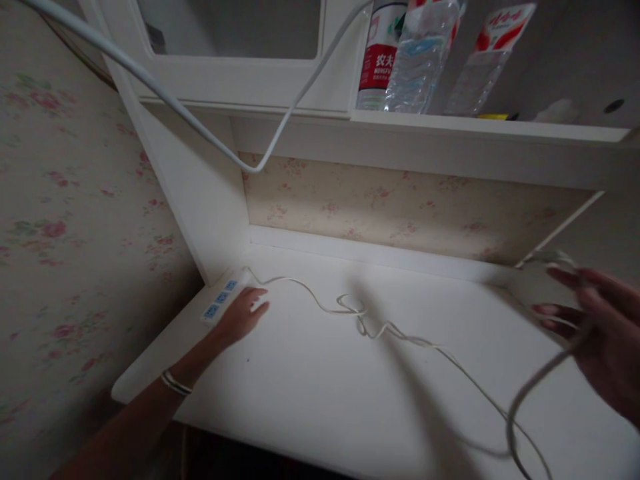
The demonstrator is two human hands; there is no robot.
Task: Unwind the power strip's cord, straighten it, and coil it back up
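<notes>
On the left of the white desk (310,400) lies a white power strip (216,310) with several blue-marked sockets. My left hand (245,313) rests along its right side, thumb and fingers apart, with nothing seen in its grasp. A thin white power cord (313,293) runs from the strip's far end across the desk, with a small tangle in the middle. At the right edge, my right hand (600,333) is raised above the desk, its fingers curled around a length of this cord that hangs down in a loop. The cord's end is not clearly visible.
A thick white cable (200,130) hangs in a bend across the upper left, close to the camera. Above the desk, an open shelf (480,123) holds several plastic bottles (417,60) beside a cabinet door (250,80). Floral wallpaper (55,220) covers the left wall.
</notes>
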